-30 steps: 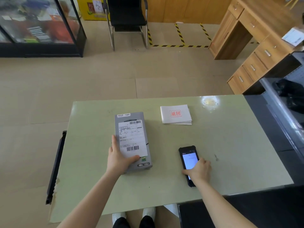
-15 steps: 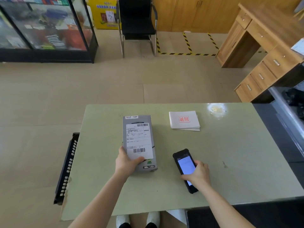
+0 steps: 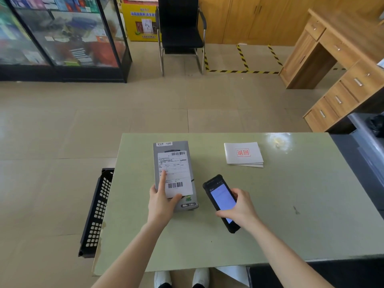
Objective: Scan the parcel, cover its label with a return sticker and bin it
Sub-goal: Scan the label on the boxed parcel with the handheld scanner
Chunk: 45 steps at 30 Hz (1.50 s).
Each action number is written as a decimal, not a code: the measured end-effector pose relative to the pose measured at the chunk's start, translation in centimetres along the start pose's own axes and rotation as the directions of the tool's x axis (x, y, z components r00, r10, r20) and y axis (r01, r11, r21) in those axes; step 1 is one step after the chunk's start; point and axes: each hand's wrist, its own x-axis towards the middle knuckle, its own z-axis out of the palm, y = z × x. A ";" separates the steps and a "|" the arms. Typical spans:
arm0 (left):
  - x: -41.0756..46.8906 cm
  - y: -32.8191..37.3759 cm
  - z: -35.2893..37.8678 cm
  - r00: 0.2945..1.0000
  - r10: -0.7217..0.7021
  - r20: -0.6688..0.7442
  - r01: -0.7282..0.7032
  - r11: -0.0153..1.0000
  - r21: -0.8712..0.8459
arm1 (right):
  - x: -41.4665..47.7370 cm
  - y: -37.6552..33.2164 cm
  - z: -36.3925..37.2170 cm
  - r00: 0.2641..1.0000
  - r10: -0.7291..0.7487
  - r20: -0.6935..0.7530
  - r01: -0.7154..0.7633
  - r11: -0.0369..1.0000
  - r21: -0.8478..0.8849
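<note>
A grey parcel (image 3: 174,163) with a white barcoded shipping label (image 3: 176,169) lies flat on the green table (image 3: 270,204). My left hand (image 3: 163,201) rests on the parcel's near left corner, index finger stretched onto the label and thumb across its lower edge. My right hand (image 3: 239,208) grips a black handheld scanner (image 3: 221,201), its lit screen facing up, tilted just right of the parcel. A small stack of white return stickers (image 3: 244,154) with a red stamp lies on the table beyond, to the right.
A black perforated plastic bin (image 3: 96,213) stands on the floor at the table's left edge. Beyond are a black chair (image 3: 180,34), a glass display cabinet (image 3: 62,38) and a wooden desk with drawers (image 3: 340,80). A dark counter (image 3: 365,163) borders the table's right.
My right hand has lifted the scanner off the table and brought it closer to the parcel. My left index finger has stretched out onto the label. The camera view has tipped upward.
</note>
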 end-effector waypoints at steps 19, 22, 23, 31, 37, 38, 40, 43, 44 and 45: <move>2.2 0.7 -4.8 0.908 0.327 0.261 -0.415 0.617 0.669 | -1.9 -0.2 -4.0 1.000 0.019 -0.022 -0.022 0.988 -0.151; 5.2 1.7 -5.9 0.883 0.320 0.344 -0.464 0.486 0.741 | -2.4 -0.1 -3.7 1.000 0.005 0.013 -0.003 0.984 -0.179; 6.1 2.2 -5.9 0.871 0.295 0.392 -0.489 0.449 0.748 | -2.6 -0.1 -3.6 1.000 0.003 0.022 0.001 0.982 -0.188; 11.6 4.5 -5.9 0.709 0.165 0.685 -0.702 0.246 0.668 | -3.0 -0.3 -3.0 0.997 0.040 0.060 -0.027 0.979 -0.200; 12.4 5.1 -6.1 0.639 0.197 0.744 -0.769 0.169 0.616 | -3.0 -0.4 -3.3 0.997 0.055 0.051 -0.042 0.974 -0.221; 12.4 5.3 -6.2 0.636 0.181 0.750 -0.772 0.163 0.615 | -3.0 -0.4 -3.3 0.997 0.057 0.047 -0.045 0.974 -0.223; 12.3 5.5 -6.4 0.635 0.167 0.754 -0.772 0.170 0.613 | -3.1 -0.4 -3.4 0.997 0.060 0.043 -0.048 0.972 -0.229; 11.6 5.2 -6.8 0.643 0.183 0.744 -0.766 0.189 0.615 | -3.2 -0.4 -3.5 0.998 0.054 0.045 -0.041 0.967 -0.251; 11.3 5.0 -7.0 0.647 0.192 0.738 -0.762 0.192 0.619 | -3.2 -0.6 -3.6 0.998 0.049 0.046 -0.035 0.963 -0.267; 11.0 4.8 -7.3 0.652 0.206 0.730 -0.758 0.192 0.623 | -3.2 -0.7 -3.7 0.998 0.041 0.047 -0.025 0.957 -0.290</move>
